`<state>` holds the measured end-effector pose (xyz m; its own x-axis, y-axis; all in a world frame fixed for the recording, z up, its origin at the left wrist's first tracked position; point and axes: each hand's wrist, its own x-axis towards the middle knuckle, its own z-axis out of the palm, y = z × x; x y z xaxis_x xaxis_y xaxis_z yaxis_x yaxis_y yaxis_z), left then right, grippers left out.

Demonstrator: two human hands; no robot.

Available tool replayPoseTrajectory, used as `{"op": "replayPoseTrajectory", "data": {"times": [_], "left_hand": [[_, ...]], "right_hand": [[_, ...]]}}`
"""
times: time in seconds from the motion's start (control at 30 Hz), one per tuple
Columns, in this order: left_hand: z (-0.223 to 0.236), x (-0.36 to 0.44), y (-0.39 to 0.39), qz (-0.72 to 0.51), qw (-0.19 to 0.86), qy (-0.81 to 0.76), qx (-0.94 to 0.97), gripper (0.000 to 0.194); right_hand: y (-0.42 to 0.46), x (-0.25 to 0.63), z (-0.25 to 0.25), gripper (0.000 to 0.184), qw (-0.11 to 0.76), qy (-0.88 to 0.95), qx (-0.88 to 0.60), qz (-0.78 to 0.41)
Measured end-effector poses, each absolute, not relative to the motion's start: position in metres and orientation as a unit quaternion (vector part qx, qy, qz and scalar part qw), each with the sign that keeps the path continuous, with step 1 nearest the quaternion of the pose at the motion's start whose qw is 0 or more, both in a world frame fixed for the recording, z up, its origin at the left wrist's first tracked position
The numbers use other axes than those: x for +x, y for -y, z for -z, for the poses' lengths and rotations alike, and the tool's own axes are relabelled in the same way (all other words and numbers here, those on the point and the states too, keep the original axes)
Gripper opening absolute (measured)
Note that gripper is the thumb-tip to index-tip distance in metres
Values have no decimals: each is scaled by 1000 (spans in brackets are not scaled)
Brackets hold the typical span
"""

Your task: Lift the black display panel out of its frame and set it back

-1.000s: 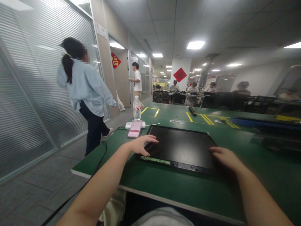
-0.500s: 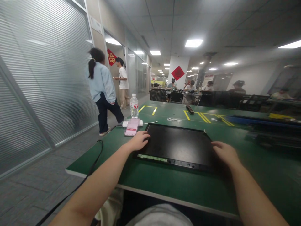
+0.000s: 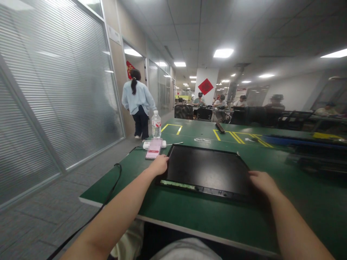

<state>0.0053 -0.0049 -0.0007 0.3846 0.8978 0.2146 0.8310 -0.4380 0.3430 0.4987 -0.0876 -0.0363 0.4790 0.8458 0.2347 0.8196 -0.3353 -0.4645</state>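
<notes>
A black flat screen panel (image 3: pixel 208 168) lies in front of me on the green table, with a green circuit strip (image 3: pixel 177 185) along its near edge. My left hand (image 3: pixel 159 165) grips the panel's left edge, its thumb hidden from view. At the opposite edge my right hand (image 3: pixel 263 181) has its fingertips closed on the frame, partly in shadow. Just beyond the left hand lie a phone (image 3: pixel 153 153) and a white power strip (image 3: pixel 163 143).
A water bottle (image 3: pixel 156 125) stands behind the phone. Yellow tape (image 3: pixel 236 137) marks the green table (image 3: pixel 206 220), and a dark slotted bar (image 3: pixel 219 128) lies at its far side. A black strap (image 3: pixel 115 184) hangs over the left edge. A person (image 3: pixel 138 99) walks near the doorway.
My left fingers have drawn back from the panel's surface to its left edge. The person in light blue has walked farther off; the one in white is no longer visible.
</notes>
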Motion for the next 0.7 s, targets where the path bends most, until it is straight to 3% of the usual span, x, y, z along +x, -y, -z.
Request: {"op": "replayPoseTrajectory", "data": {"times": [0.7], "left_hand": [[2, 14, 7, -182, 72, -557, 807, 44]], "right_hand": [[81, 502, 40, 48, 257, 496, -825, -84]]}}
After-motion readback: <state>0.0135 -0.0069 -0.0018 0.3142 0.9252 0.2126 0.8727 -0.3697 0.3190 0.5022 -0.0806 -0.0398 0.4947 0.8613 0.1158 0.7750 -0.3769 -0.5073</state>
